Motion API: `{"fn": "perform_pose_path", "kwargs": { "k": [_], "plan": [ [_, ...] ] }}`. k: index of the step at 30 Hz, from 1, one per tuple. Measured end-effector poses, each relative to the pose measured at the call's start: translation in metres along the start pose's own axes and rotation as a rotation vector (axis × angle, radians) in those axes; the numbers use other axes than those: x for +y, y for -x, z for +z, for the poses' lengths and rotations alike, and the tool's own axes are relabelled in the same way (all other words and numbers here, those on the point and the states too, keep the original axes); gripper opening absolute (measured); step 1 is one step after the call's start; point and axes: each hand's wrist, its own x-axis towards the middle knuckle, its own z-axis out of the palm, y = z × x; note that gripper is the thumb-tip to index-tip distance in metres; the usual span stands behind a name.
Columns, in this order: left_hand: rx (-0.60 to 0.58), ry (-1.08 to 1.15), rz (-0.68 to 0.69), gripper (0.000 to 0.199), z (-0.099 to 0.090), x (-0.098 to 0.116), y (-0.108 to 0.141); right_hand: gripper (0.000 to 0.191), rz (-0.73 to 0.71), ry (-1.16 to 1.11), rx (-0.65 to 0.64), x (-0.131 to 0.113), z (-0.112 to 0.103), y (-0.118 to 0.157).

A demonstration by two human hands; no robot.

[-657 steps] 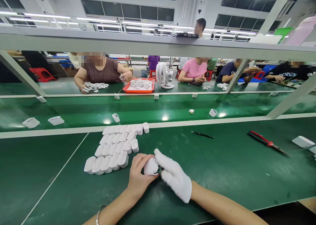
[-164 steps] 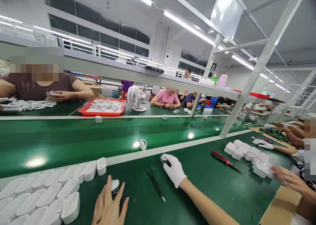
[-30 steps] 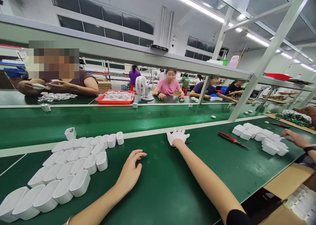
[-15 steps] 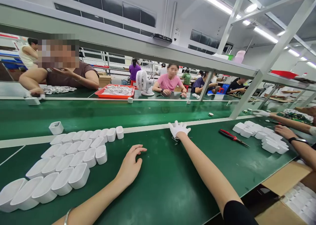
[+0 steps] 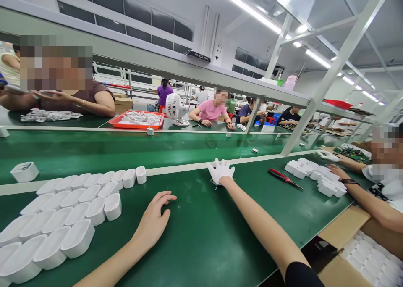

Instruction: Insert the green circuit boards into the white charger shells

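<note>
My left hand (image 5: 154, 219), bare, hovers or rests over the green table (image 5: 189, 236) with its fingers apart and nothing in it. Farther forward, my right hand (image 5: 221, 172) wears a white glove and spreads its fingers near the pale strip along the table's edge. Small metallic bits (image 5: 216, 187) show just under its palm; what they belong to is hidden. Left of my left hand stand rows of white oval cups (image 5: 78, 238). Red-handled pliers (image 5: 285, 178) lie to the right of my right hand.
A white housing (image 5: 24, 172) and a small piece (image 5: 255, 151) are on the green belt (image 5: 189, 146). More white cups (image 5: 327, 186) lie beside a co-worker's arm at right. A slanting metal post (image 5: 300, 125) rises beyond the pliers. Cardboard box (image 5: 344, 228) at lower right.
The view has shifted to the right, so most things appear farther left. The white housing on the belt has travelled left. Both my hands keep nearly the same pose.
</note>
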Motion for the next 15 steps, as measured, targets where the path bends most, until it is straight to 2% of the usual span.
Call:
{"fn": "perform_pose_path", "kwargs": {
  "k": [4,6,8,10,11,13,15],
  "plan": [
    [-0.024,-0.008,-0.021,0.036,0.000,-0.002,-0.001,0.069,-0.125,-0.035,0.181,-0.014,-0.011,0.025],
    [-0.036,-0.013,-0.029,0.036,0.000,-0.002,-0.001,0.065,-0.276,-0.051,0.228,-0.019,-0.009,0.050],
    [-0.044,-0.020,-0.031,0.037,-0.001,-0.001,0.000,0.065,-0.542,-0.069,0.193,-0.017,0.001,0.077],
    [-0.047,-0.027,-0.029,0.037,-0.001,0.000,0.000,0.068,-0.809,-0.068,0.098,-0.005,0.014,0.098],
    [-0.048,-0.032,-0.029,0.037,-0.001,0.000,0.000,0.069,-0.899,-0.062,0.046,0.005,0.019,0.105],
    [-0.052,-0.049,-0.029,0.037,-0.001,0.000,0.001,0.068,-0.973,-0.047,-0.040,0.027,0.023,0.110],
    [-0.053,-0.069,-0.027,0.037,0.000,0.000,0.001,0.060,-0.941,-0.060,-0.057,0.044,0.021,0.109]
  ]
}}
